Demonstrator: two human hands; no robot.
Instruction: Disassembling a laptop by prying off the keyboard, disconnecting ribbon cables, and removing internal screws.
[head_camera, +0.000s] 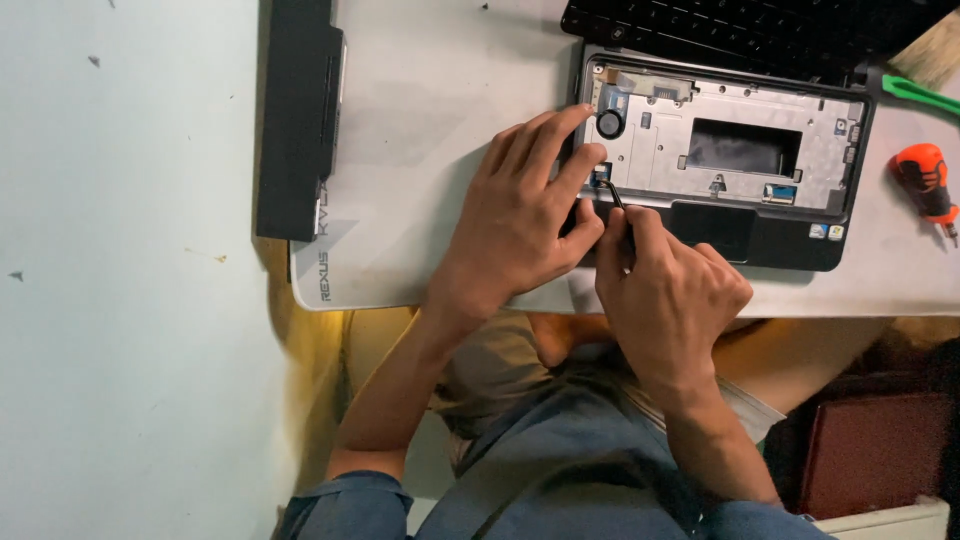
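**Two bare hands working on an opened small laptop**

Seen from above, a person's two hands meet at the near left corner of a small laptop base (720, 160) with its keyboard taken off, so the silver metal frame inside shows. The laptop lies on a pale grey mat (440, 130).

The left hand (520, 215) rests palm down, fingers spread loosely. Its fingertips press on the laptop's left edge, just beside a small round black part (610, 124) in the frame. The thumb reaches toward the right hand.

The right hand (665, 290) is curled closed, thumb and fingers pinching a thin black tool (620, 205). The tool's tip points at a small blue connector (601, 171) just ahead of both hands; whether it touches cannot be told.

Beyond the hands, at the far edge of the laptop, lies the detached black keyboard (740, 30). Well to the right of the right hand lie an orange-handled screwdriver (925, 180) and a green tool (920, 95). Well to the left of the left hand, a long black battery pack (298, 115) lies at the mat's edge. Below the hands are the person's forearms and grey-blue clothing.
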